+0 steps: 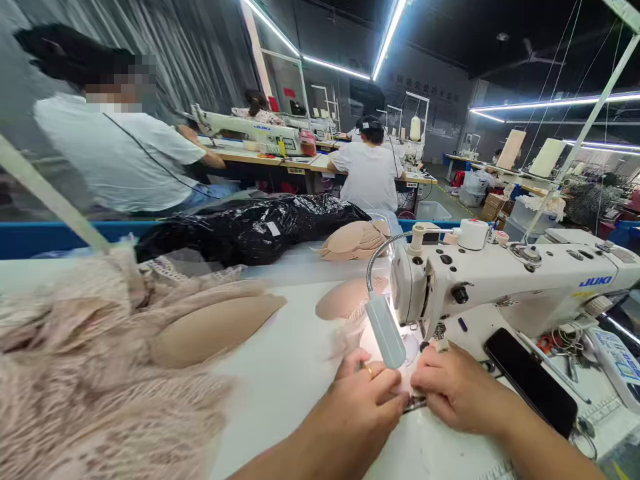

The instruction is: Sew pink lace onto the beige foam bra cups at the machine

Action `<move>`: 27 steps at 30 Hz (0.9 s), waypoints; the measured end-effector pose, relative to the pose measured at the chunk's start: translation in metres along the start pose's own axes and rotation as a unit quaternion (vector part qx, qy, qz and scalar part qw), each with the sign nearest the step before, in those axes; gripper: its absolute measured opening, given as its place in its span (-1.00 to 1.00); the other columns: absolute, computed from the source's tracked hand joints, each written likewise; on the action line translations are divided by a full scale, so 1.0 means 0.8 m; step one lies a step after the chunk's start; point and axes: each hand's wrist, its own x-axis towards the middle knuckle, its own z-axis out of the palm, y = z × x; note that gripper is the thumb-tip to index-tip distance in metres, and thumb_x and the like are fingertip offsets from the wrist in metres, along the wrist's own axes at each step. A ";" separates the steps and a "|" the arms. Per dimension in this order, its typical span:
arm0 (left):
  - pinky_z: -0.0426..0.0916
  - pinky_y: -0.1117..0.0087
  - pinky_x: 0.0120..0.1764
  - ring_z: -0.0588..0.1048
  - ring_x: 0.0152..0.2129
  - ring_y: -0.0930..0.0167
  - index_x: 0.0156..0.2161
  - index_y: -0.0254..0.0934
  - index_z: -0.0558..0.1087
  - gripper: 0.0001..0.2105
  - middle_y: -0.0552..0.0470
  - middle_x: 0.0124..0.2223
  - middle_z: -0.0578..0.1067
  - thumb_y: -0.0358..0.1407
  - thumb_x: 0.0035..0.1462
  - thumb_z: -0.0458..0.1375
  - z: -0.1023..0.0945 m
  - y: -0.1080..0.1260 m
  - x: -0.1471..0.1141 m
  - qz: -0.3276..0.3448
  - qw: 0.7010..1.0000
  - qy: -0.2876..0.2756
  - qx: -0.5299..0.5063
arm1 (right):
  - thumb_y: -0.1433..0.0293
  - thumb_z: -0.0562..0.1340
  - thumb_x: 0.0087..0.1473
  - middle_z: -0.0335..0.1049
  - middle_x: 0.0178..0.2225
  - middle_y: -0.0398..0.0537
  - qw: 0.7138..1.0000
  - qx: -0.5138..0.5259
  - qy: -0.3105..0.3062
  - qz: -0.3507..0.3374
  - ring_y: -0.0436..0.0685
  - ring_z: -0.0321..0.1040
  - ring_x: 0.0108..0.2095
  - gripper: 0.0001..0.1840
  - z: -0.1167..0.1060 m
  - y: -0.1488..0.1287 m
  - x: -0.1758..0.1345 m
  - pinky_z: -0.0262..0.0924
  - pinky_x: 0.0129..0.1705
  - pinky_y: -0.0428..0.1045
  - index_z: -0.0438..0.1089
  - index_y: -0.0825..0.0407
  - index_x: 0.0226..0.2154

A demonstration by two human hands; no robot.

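Observation:
Both hands work close to the needle of a white JUKI sewing machine (500, 267). My left hand (357, 407) has its fingers bent and pressed together on a pale pink piece of fabric (367, 340), brightly lit by the lamp (386, 330). Just right of the needle area, my right hand (453, 383) pinches the near edge of the same piece with curled fingers. The lamp head and my fingers hide part of the fabric. A beige bra cup (345, 298) lies behind it on the table.
Left, a heap of beige lace (115, 400) holds another cup (220, 330). Stacked cups (355, 240) and a black plastic bag (250, 227) lie behind. Right of my hand are a phone (530, 380) and a control panel (615, 360). Co-workers (367, 167) sit at machines beyond.

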 end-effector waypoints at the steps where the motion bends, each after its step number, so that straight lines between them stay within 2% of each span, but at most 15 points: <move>1: 0.06 0.14 -0.03 0.29 -0.53 0.40 -0.34 -0.19 0.41 -0.82 0.15 -0.38 0.47 -0.52 0.18 0.06 0.000 -0.002 0.001 0.004 1.000 0.002 -0.004 | 0.63 0.16 0.10 0.33 -0.40 -0.15 1.000 -0.001 -0.003 0.006 0.11 0.19 -0.35 -0.79 -0.001 -0.001 0.000 0.04 -0.24 0.00 0.30 -0.02 -0.39; 4: 0.07 0.13 -0.04 0.33 -0.50 0.37 -0.31 -0.18 0.42 -0.82 0.13 -0.37 0.47 -0.52 0.16 0.05 -0.001 -0.010 0.000 0.012 1.000 -0.007 -0.012 | 0.64 0.16 0.10 0.34 -0.39 -0.14 1.000 -0.002 -0.009 0.024 0.13 0.22 -0.32 -0.78 -0.002 -0.003 0.001 0.06 -0.23 0.00 0.32 -0.02 -0.37; 8: 0.11 0.10 -0.01 0.41 -0.43 0.33 -0.31 -0.18 0.43 -0.82 0.11 -0.35 0.48 -0.53 0.12 0.09 -0.003 -0.031 -0.002 0.011 0.999 -0.045 -0.015 | 0.65 0.17 0.12 0.38 -0.33 -0.10 0.999 -0.001 -0.004 0.047 0.16 0.26 -0.29 -0.71 0.003 -0.003 0.001 0.12 -0.19 0.01 0.42 -0.04 -0.22; 12: 0.09 0.10 -0.01 0.47 -0.40 0.32 -0.34 -0.20 0.46 -0.76 0.11 -0.35 0.53 -0.56 0.20 0.04 -0.011 -0.049 0.008 0.026 0.996 -0.074 -0.035 | 0.63 0.13 0.14 0.38 -0.31 -0.08 0.998 -0.003 0.009 0.056 0.17 0.25 -0.31 -0.64 0.012 0.000 0.004 0.18 -0.16 0.03 0.46 -0.05 -0.11; 16: 0.08 0.15 0.00 0.57 -0.23 0.30 -0.21 -0.15 0.53 -0.69 0.13 -0.17 0.64 -0.58 0.19 0.04 -0.026 -0.060 0.026 0.011 0.989 -0.123 -0.083 | 0.61 0.09 0.15 0.31 -0.38 -0.10 0.997 -0.019 0.012 0.067 0.16 0.16 -0.38 -0.71 0.017 0.000 0.009 0.20 -0.18 0.04 0.42 -0.03 -0.22; 19: 0.07 0.18 0.00 0.56 -0.26 0.34 -0.21 -0.14 0.53 -0.67 0.16 -0.22 0.62 -0.61 0.15 0.04 -0.031 -0.072 0.033 -0.014 0.985 -0.149 -0.090 | 0.59 0.08 0.16 0.27 -0.39 -0.10 0.997 -0.032 0.016 0.073 0.14 0.09 -0.42 -0.76 0.019 -0.001 0.011 0.20 -0.22 0.03 0.37 -0.03 -0.29; 23: 0.13 0.16 0.02 0.55 -0.30 0.31 -0.34 -0.19 0.48 -0.75 0.12 -0.31 0.56 -0.60 0.13 0.08 -0.023 -0.079 0.029 -0.032 0.984 -0.172 -0.021 | 0.58 0.07 0.18 0.30 -0.37 -0.08 0.996 -0.038 0.014 0.076 0.15 0.12 -0.42 -0.73 0.022 0.004 0.010 0.20 -0.27 0.02 0.41 -0.03 -0.23; 25: 0.19 0.08 0.06 0.57 -0.27 0.20 -0.35 -0.22 0.49 -0.83 0.01 -0.29 0.59 -0.55 0.06 0.18 -0.019 -0.066 0.021 -0.048 0.980 -0.181 0.070 | 0.58 0.07 0.20 0.35 -0.34 -0.05 0.997 -0.033 0.016 0.070 0.16 0.20 -0.39 -0.69 0.024 0.010 0.008 0.21 -0.27 0.03 0.44 -0.02 -0.14; 27: 0.25 0.00 0.10 0.60 -0.23 0.09 -0.29 -0.26 0.54 -0.88 -0.14 -0.21 0.63 -0.47 0.03 0.27 -0.021 -0.037 0.007 -0.061 0.967 -0.194 0.152 | 0.57 0.07 0.24 0.41 -0.30 -0.02 0.997 -0.033 0.028 0.065 0.19 0.30 -0.33 -0.66 0.025 0.018 0.005 0.24 -0.24 0.05 0.46 -0.02 -0.08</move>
